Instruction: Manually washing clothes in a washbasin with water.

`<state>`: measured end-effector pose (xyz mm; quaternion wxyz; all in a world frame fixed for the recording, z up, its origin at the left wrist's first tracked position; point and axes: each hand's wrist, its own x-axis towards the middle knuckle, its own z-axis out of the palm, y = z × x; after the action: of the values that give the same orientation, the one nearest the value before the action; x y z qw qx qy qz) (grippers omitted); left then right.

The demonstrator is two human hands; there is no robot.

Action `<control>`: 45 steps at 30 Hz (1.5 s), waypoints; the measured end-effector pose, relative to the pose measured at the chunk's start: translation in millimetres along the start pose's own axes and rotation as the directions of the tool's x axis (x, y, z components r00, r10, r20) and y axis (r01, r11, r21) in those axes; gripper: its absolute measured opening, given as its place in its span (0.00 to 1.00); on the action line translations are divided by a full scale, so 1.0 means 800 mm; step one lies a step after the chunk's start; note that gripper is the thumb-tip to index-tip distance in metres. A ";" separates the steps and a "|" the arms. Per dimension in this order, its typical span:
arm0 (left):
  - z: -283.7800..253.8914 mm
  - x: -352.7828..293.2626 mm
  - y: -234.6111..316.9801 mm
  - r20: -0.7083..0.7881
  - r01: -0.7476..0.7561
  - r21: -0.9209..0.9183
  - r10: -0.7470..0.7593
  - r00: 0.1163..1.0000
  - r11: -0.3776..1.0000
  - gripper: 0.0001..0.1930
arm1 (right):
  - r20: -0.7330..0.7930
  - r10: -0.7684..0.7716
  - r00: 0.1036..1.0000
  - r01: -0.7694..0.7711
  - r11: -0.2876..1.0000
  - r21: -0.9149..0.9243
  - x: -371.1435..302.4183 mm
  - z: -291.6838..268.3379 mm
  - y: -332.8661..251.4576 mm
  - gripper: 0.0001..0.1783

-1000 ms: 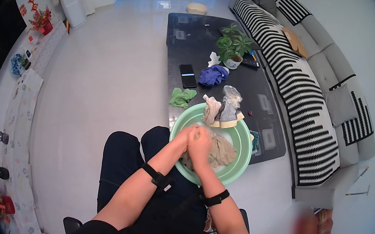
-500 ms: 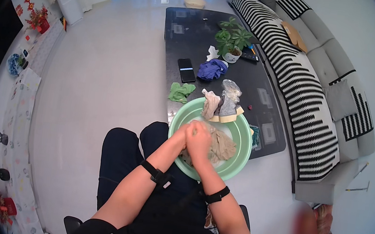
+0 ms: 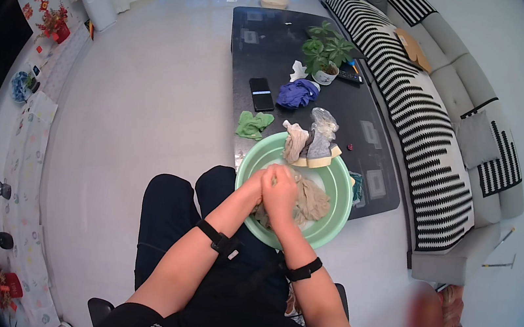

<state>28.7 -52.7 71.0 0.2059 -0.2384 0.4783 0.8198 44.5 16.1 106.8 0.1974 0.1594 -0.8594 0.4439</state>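
Observation:
A light green basin [image 3: 341, 194] sits at the near end of the dark table, close to my knees. Inside it, a wet-looking beige cloth [image 3: 312, 203] lies bunched in a little whitish water. My left hand [image 3: 255, 184] and my right hand [image 3: 280, 191] press together over the basin's left half, both closed, with the beige cloth gathered at them. My fingers partly cover what they grip. Over the far rim hang a pale pinkish cloth [image 3: 294, 144] and a grey cloth piece with cream edges [image 3: 320, 150].
On the table [image 3: 250, 49] lie a green cloth [image 3: 254, 125], a phone [image 3: 262, 95], a purple cloth [image 3: 297, 94] and a remote control [image 3: 351, 77]. A potted plant [image 3: 325, 47] stands farther back. Along the right runs a grey sofa [image 3: 451, 59] with a striped cover [image 3: 408, 110].
My hands stay clasped over the basin, with only a slight shift of the fingers. The cloths and basin show almost no movement.

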 end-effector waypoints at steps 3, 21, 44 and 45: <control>-0.002 0.008 -0.004 0.061 0.057 -0.070 -0.053 0.997 0.996 0.17 | 0.023 0.218 0.976 -0.212 0.965 -0.157 0.011 -0.003 0.044 0.12; -0.039 0.035 -0.025 -0.019 -0.172 -0.024 0.172 0.985 0.985 0.16 | 0.233 0.587 0.775 -0.588 0.806 -0.075 0.017 -0.029 0.184 0.21; -0.017 0.033 -0.030 -0.053 -0.086 -0.143 0.079 0.995 0.986 0.19 | 0.083 0.225 0.971 -0.212 0.967 -0.140 -0.006 0.003 0.020 0.15; -0.065 0.059 -0.047 0.300 -0.125 -0.319 0.225 0.927 0.940 0.18 | 0.149 0.164 0.975 -0.149 0.983 -0.107 -0.006 0.005 -0.010 0.14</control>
<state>22.5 -76.5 -5.1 0.1710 -0.0809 0.3289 0.9252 51.6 8.8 107.8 0.1006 0.1160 -0.9024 0.4025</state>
